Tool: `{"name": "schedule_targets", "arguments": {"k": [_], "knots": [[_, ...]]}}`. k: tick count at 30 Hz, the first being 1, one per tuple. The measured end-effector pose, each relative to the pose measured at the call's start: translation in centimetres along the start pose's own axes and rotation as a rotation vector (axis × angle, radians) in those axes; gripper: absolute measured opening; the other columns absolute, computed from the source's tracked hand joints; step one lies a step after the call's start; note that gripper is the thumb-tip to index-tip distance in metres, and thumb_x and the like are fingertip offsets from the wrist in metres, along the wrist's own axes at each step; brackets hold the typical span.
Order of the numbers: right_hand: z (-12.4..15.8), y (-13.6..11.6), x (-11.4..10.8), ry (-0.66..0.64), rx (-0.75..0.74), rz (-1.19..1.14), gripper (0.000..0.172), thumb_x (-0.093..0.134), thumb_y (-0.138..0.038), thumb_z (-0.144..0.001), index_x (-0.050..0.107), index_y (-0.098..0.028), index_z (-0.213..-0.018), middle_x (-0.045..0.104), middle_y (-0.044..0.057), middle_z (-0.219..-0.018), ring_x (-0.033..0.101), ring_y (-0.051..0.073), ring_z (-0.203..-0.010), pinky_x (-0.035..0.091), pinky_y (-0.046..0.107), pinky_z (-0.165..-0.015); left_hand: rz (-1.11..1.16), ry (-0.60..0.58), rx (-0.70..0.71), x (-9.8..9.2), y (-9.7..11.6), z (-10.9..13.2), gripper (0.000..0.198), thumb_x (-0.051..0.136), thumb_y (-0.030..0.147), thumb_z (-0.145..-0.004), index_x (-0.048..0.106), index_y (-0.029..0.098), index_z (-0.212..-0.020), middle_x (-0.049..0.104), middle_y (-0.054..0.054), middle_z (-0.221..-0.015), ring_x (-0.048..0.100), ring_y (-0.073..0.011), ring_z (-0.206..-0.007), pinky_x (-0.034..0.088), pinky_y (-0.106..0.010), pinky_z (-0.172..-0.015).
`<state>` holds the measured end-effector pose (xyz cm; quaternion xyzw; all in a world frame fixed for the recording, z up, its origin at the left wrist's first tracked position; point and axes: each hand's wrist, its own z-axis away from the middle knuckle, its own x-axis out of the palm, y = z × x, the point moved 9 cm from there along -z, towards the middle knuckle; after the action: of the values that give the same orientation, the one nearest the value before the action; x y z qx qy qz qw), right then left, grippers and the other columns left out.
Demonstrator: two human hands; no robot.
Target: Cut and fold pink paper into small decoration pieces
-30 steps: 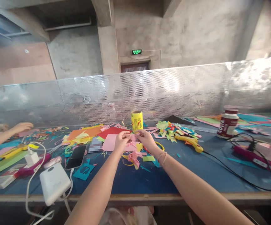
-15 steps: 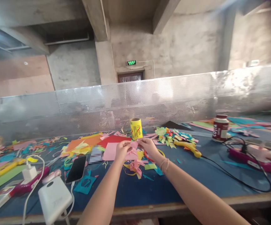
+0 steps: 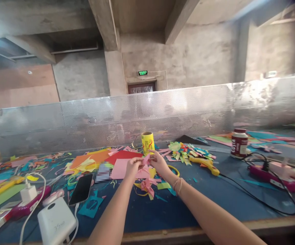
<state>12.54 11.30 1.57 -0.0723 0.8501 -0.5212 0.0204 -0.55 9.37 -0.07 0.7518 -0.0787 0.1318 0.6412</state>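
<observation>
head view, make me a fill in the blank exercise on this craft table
1. The left hand and right hand pinch a ____ paper.
2. The yellow roll stands ____ behind them.
3. The phone lies to the ____ of the hands.
4. The glue gun has a ____ cable.
Missing words: pink, upright, left, black.

open on the near blue tabletop, crossed by a thin black cable. blocked behind by a perforated metal screen. gap between left hand and right hand filled by a pinched pink paper piece, upright yellow tape roll just beyond. crowded leftward with a black smartphone and white power bank; rightward, a yellow glue gun.
</observation>
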Motion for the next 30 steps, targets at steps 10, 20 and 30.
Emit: {"name": "schedule_targets", "arguments": {"k": [10, 20, 30], "knots": [[0.0, -0.3, 0.2, -0.031, -0.023, 0.108, 0.033, 0.049, -0.01, -0.062, 0.057, -0.018, -0.092, 0.065, 0.002, -0.077, 0.06, 0.015, -0.07, 0.047, 0.027, -0.065, -0.249, -0.099, 0.11, 1.0, -0.1, -0.2, 0.017, 0.064, 0.032, -0.064, 0.064, 0.016, -0.068, 0.063, -0.004, -0.06, 0.059, -0.0154, -0.056, 0.047, -0.026, -0.056], [0.1, 1.2, 0.0, -0.042, 0.183, -0.104, 0.024, 0.059, -0.012, -0.057, 0.063, -0.017, -0.08, 0.065, 0.001, -0.071, 0.058, 0.011, -0.058, 0.046, 0.022, -0.055, -0.15, -0.092, 0.041, 0.7, -0.4, -0.2, 0.003, 0.057, 0.016, -0.062, 0.06, 0.016, -0.064, 0.06, -0.001, -0.053, 0.057, -0.0133, -0.05, 0.049, -0.027, -0.056], [-0.1, 1.6, 0.1, -0.054, 0.196, -0.191, 0.015, 0.066, -0.021, -0.057, 0.062, -0.015, -0.07, 0.062, 0.0, -0.069, 0.055, 0.008, -0.055, 0.047, 0.023, -0.061, 0.067, -0.027, -0.006, -0.2, -0.5, -0.5, 0.016, 0.065, 0.025, -0.055, 0.057, 0.014, -0.063, 0.055, 0.001, -0.048, 0.056, -0.0121, -0.049, 0.049, -0.028, -0.058]]}}
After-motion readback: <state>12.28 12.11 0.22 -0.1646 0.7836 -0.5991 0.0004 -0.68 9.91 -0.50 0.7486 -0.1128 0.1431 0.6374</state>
